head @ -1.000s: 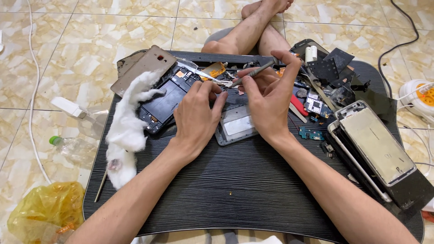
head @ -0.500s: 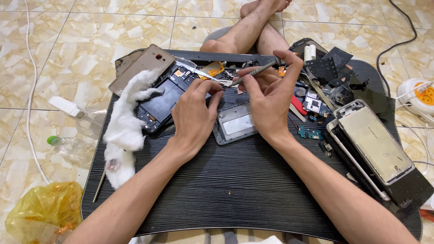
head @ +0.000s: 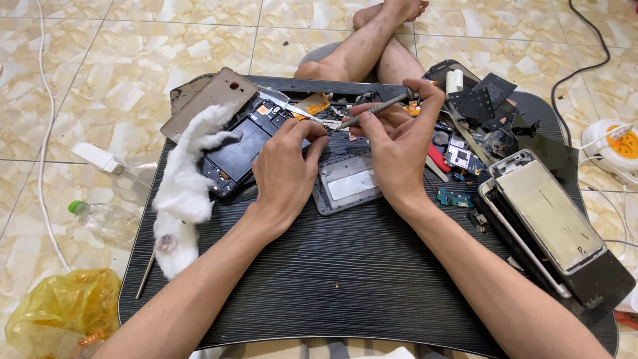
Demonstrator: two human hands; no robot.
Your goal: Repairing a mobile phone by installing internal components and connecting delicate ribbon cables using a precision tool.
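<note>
Metal screwdriver [head: 372, 110] between pinching hands [head: 399, 143].

Slim grey screwdriver [head: 372, 110], tilted, tip down-left

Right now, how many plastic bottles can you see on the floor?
1: a clear plastic bottle with a green cap lies on the floor tiles left of the black tray. The yellow bag might hide others.

left hand [head: 287, 169]: fingers curled, pinching | right hand [head: 397, 143]: closed, fingertips meeting left's
</note>
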